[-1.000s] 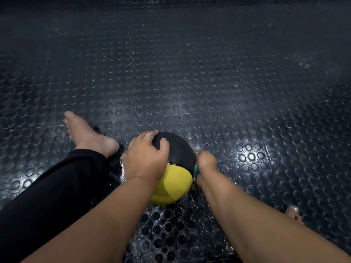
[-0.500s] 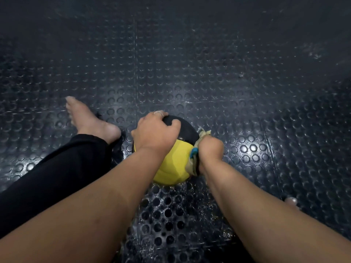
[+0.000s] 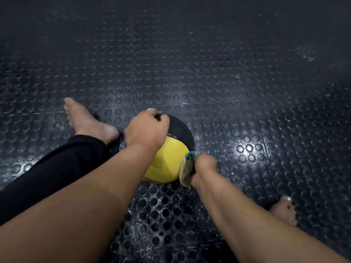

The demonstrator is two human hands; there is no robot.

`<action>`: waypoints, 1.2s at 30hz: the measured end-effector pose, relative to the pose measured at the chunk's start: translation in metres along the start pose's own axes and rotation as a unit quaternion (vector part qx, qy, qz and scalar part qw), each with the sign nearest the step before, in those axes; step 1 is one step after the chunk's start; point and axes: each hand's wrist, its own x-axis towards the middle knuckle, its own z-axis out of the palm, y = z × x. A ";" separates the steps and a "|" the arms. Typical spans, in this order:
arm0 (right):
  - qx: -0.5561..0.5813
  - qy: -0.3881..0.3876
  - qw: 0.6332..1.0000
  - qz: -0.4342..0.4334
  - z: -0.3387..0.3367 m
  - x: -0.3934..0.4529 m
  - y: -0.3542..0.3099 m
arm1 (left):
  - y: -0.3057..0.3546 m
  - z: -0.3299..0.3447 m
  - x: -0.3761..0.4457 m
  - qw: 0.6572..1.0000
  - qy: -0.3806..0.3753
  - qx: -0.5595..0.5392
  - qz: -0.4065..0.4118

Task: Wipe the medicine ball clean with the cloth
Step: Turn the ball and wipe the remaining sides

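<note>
Medicine ball (image 3: 167, 164), yellow and black, sits on the black studded rubber floor (image 3: 228, 82) between the person's legs. Left hand (image 3: 147, 130) rests on top of the ball, fingers curled over the far black side, thumb on the black panel; grip is wrapped around the ball's upper surface. A ring (image 3: 152, 110) shows on one finger. Right hand (image 3: 204, 168) presses a bunched cloth (image 3: 186, 171), beige with a teal edge, against the ball's right yellow side; grip is closed around the cloth, fingers hidden behind it. Left leg in a black trouser leg (image 3: 53, 177), bare left foot (image 3: 89, 122) just beside the ball. Bare right foot (image 3: 284, 209) partly visible behind the right forearm.
</note>
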 end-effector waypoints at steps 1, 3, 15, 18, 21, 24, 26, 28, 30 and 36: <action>-0.011 -0.009 1.000 -0.019 -0.002 -0.007 0.003 | 0.000 0.001 -0.002 1.000 -0.003 0.001 -0.001; -0.074 0.021 0.991 -0.113 -0.006 -0.016 0.006 | 0.002 0.002 0.001 1.000 -0.023 -0.004 0.001; -0.281 0.078 0.862 -0.415 -0.023 -0.004 -0.049 | -0.052 -0.010 -0.006 0.911 -0.160 -0.374 -0.069; -0.277 0.076 0.868 -0.406 -0.028 0.011 -0.049 | -0.053 0.006 -0.027 0.865 -0.206 -0.434 -0.143; -0.298 0.069 0.862 -0.404 -0.032 0.010 -0.048 | -0.056 0.019 -0.032 0.832 -0.227 -0.477 -0.169; -0.307 0.075 0.856 -0.410 -0.031 0.007 -0.045 | -0.053 0.019 -0.029 0.835 -0.228 -0.472 -0.170; -0.303 0.073 0.858 -0.409 -0.030 0.004 -0.039 | -0.055 0.015 -0.025 0.858 -0.204 -0.448 -0.144; -0.291 0.047 0.867 -0.403 -0.029 0.004 -0.029 | -0.060 0.005 -0.014 0.889 -0.152 -0.422 -0.096; -0.300 0.020 0.868 -0.396 -0.024 0.005 -0.022 | -0.069 -0.005 -0.001 0.917 -0.126 -0.373 -0.062; -0.294 0.079 0.841 -0.447 0.004 0.003 -0.028 | -0.051 0.004 -0.035 0.958 -0.069 -0.280 -0.012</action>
